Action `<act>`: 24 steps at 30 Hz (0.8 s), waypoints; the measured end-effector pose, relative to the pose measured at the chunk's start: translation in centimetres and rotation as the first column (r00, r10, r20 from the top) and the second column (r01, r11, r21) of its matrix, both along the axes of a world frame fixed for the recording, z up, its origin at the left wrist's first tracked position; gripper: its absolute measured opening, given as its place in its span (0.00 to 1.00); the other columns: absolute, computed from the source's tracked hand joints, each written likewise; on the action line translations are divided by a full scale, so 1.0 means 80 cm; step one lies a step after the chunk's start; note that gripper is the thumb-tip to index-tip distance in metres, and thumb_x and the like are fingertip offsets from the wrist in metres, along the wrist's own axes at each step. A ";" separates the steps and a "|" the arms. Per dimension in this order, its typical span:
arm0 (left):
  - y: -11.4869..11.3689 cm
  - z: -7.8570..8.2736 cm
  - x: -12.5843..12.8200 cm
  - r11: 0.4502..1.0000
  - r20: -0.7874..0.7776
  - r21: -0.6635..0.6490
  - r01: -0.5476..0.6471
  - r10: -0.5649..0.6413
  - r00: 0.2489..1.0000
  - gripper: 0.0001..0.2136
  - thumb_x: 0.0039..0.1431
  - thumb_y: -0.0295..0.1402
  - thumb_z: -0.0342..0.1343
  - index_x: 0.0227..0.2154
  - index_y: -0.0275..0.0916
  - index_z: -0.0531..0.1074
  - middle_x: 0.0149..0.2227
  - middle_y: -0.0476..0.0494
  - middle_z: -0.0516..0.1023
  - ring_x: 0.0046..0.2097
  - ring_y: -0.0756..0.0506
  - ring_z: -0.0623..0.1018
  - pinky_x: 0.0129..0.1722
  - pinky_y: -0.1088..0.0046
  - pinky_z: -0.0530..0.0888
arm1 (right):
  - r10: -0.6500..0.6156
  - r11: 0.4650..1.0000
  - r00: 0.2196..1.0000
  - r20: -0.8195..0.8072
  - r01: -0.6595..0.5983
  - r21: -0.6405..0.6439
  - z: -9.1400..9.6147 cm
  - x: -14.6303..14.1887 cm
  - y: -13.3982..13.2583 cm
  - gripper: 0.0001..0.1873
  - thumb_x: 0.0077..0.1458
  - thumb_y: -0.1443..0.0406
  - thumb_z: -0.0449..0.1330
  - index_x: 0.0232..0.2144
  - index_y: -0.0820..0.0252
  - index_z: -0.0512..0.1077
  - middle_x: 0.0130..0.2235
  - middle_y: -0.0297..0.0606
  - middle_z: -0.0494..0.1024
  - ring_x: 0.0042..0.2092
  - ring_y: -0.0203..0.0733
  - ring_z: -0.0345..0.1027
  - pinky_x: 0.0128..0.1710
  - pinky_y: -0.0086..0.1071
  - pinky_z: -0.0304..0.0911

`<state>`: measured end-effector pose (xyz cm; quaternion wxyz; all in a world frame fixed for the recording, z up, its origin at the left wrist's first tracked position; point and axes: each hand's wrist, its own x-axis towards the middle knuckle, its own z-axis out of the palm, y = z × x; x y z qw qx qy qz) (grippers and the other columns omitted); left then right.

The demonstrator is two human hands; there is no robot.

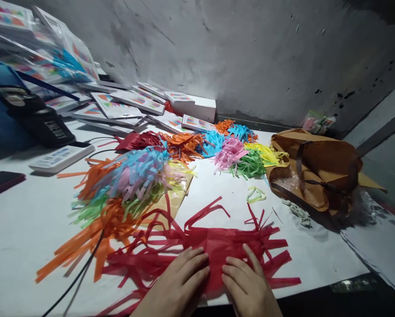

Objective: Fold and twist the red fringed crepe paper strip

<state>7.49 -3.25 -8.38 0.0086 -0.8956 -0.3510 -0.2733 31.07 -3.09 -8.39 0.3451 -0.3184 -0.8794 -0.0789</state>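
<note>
A red tissue paper fringe (213,246) lies spread on the white table near the front edge, its cut strips fanning out to the left and right of an uncut middle. My left hand (181,281) rests on the left part of that middle, fingers stretched out and close together. On the other side, my right hand (245,281) lies on the paper with its fingers extended and one finger apart from the rest. Neither hand grips anything that I can see; my thumbs are mostly hidden. Just left of the red paper is an orange tissue tassel (113,224).
Behind lie light-blue tassels (134,165), a pink tassel (228,152) and a green tassel (250,164). A brown bag (316,171) stands right. Flat printed boxes (118,105), a black bottle (42,116), a white power strip (64,157) and a phone (2,181) are left.
</note>
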 end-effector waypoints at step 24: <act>-0.004 -0.004 0.002 0.927 0.316 -0.374 -0.007 0.135 0.939 0.12 0.61 0.18 0.47 0.30 0.41 0.70 0.31 0.47 0.79 0.35 0.45 0.75 0.35 0.67 0.68 | -0.051 0.969 0.986 -0.159 0.010 -0.248 0.040 0.000 -0.008 0.08 0.64 0.60 0.59 0.42 0.56 0.73 0.38 0.32 0.80 0.40 0.40 0.73 0.56 0.37 0.57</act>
